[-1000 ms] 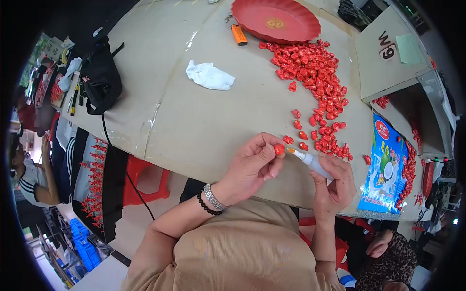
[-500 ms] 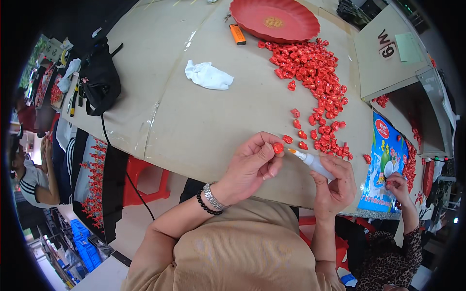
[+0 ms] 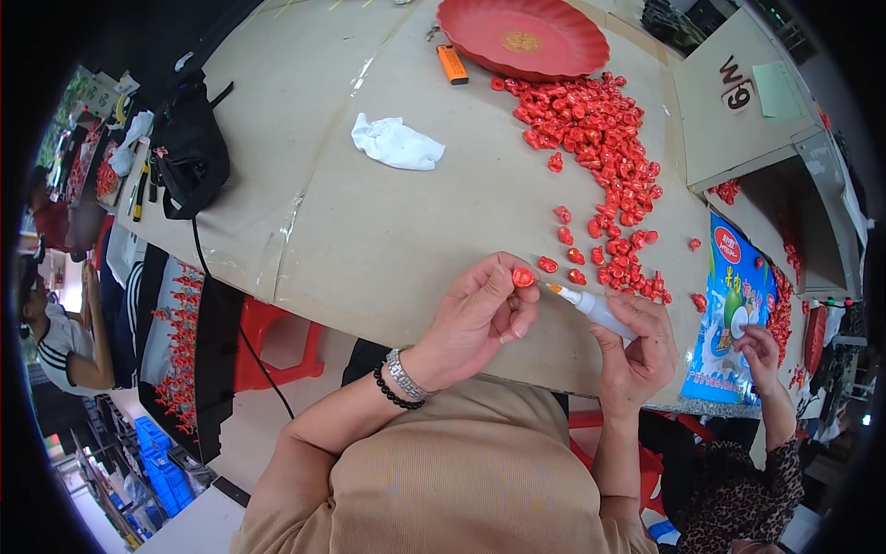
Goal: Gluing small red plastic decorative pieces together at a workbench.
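My left hand [image 3: 487, 300] pinches a small red plastic piece [image 3: 523, 277] between thumb and fingertips; its round face is turned up. In my right hand [image 3: 637, 346] is a small white squeeze bottle [image 3: 604, 312] with a thin orange-tipped nozzle, slanting toward the red piece. The tip sits close beside the piece; whether they touch I cannot tell. Just beyond my hands, several loose red pieces [image 3: 565, 235] lie on the table [image 3: 369, 235], some with a yellowish spot. Past them spreads a large heap of the same pieces [image 3: 591, 129].
A red scalloped tray [image 3: 563, 28] stands at the far edge of the heap, beside an orange lighter [image 3: 451, 65]. A crumpled white cloth [image 3: 397, 143] and black bag [image 3: 192, 148] lie leftward. At right are a grey box [image 3: 748, 102], a blue printed sheet [image 3: 720, 332] and a co-worker's hand [image 3: 760, 355].
The red piece has turned in my left fingers, showing more of its round face. My right hand stays nearly still. The co-worker's hand has opened, and a red piece now lies above the blue sheet.
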Available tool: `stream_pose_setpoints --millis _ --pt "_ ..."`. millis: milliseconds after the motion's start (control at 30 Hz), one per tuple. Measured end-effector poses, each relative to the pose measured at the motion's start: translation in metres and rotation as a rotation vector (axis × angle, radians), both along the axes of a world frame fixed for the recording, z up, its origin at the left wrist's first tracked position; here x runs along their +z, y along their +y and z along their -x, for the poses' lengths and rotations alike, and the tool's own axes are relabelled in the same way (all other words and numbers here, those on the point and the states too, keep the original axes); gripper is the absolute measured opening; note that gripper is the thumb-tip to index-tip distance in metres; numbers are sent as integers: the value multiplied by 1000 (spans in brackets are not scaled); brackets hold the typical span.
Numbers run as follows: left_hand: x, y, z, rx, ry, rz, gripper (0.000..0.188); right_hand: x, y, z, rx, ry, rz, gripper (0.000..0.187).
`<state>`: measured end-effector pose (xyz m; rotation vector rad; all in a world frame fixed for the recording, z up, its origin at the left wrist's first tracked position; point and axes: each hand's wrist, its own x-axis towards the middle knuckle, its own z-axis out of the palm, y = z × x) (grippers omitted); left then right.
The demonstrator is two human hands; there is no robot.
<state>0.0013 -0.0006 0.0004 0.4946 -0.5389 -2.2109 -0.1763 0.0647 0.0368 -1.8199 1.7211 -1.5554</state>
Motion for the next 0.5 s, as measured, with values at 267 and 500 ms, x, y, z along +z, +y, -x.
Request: stream_pose_setpoints --millis 267,500 --pt "-2 0 1 -7 -3 13 34 0 0 2 -18 12 11 31" --pt "-2 1 1 -17 -13 40 34 4 0 -2 9 43 29 31"
